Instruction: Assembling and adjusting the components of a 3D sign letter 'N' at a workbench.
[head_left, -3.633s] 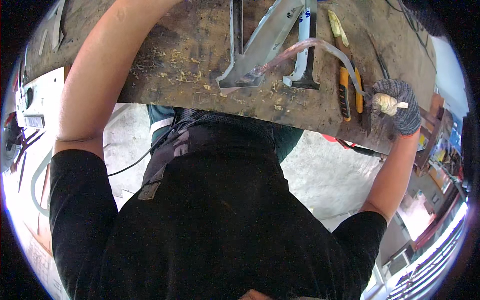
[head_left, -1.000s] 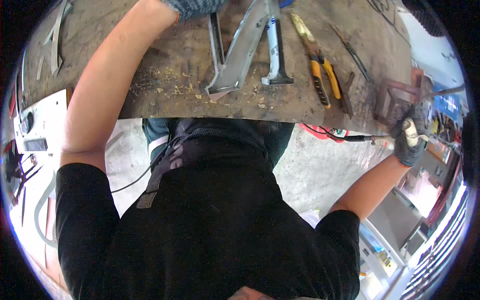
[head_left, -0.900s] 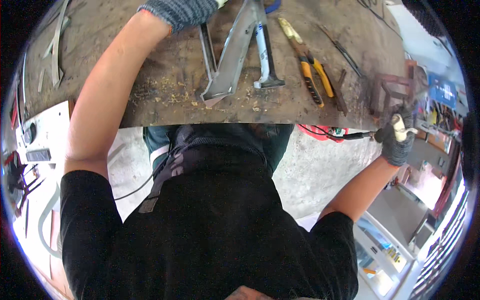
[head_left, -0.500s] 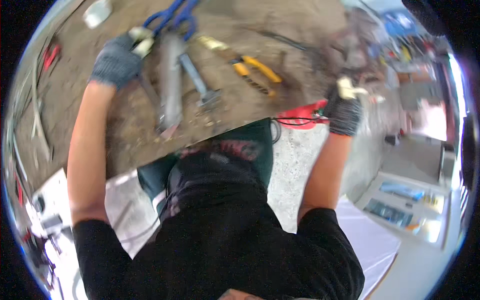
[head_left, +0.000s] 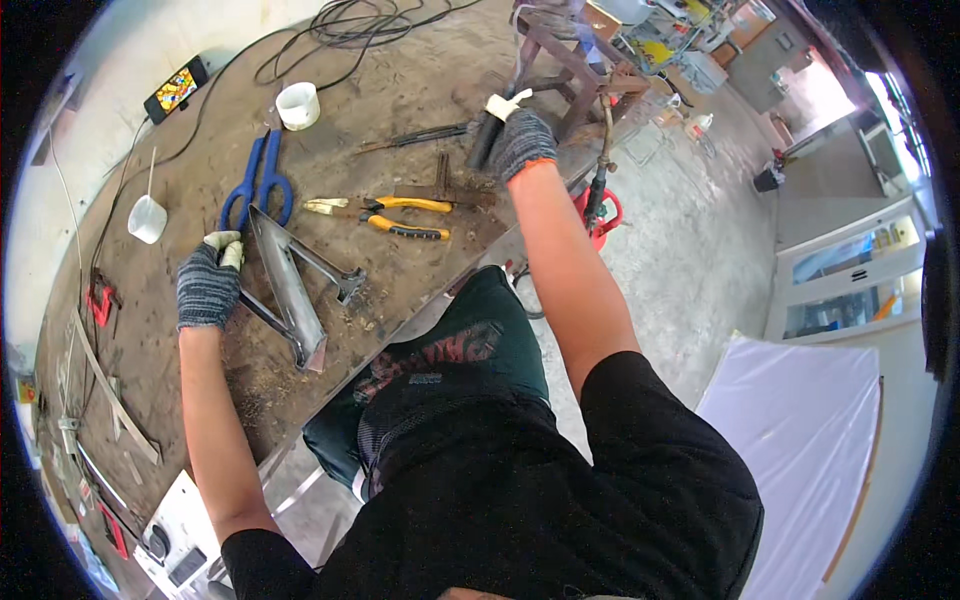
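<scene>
My left hand (head_left: 210,283), in a grey knit glove with cream fingertips, closes on the near-left bar of a welded metal frame (head_left: 285,275). That frame lies on the brown worktable (head_left: 330,160) and has a bare grey plate and two arms. Just beyond it rest blue-handled shears (head_left: 258,185), their handle loops close to the plate. My right hand (head_left: 525,138), gloved alike, is at the table's right side with its fingers bent over the upper end of a black cylinder (head_left: 484,142). Part of that grip is hidden. Yellow-and-black pliers (head_left: 405,215) lie between the hands.
A rusty metal stand (head_left: 570,70) rises beyond my right hand. Dark rods (head_left: 415,138) lie left of it. Two white cups (head_left: 297,106), a phone (head_left: 176,90) and coiled black cable (head_left: 350,30) occupy the far left. A red object (head_left: 600,215) stands below the right table edge.
The view has swung right and steadied. My right hand has come in to the black cylinder. My left hand has moved from beside the shears' handles down to the metal frame's bar.
</scene>
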